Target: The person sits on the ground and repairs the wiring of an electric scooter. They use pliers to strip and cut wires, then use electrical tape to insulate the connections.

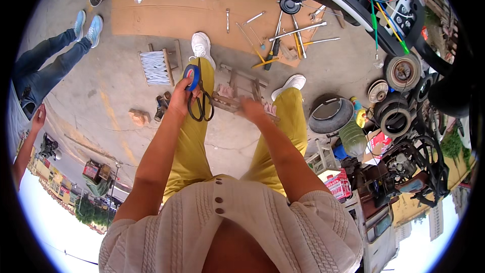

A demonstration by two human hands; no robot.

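My left hand (181,97) holds a blue roll of tape (191,77) together with black scissors (200,102), whose handles hang down below the fingers. My right hand (251,110) is blurred, fingers loosely spread, and holds nothing I can make out; it hovers over a low wooden stool (241,91) between my yellow trouser legs. My white shoes (202,46) stand on the concrete below.
Wrenches and screwdrivers (283,33) lie scattered on a cardboard sheet (166,12). A small stool with white webbing (156,66) sits to the left. Tyres and wheels (399,96) are piled at right beside a vehicle frame (353,0). Another person in jeans (45,65) stands at left.
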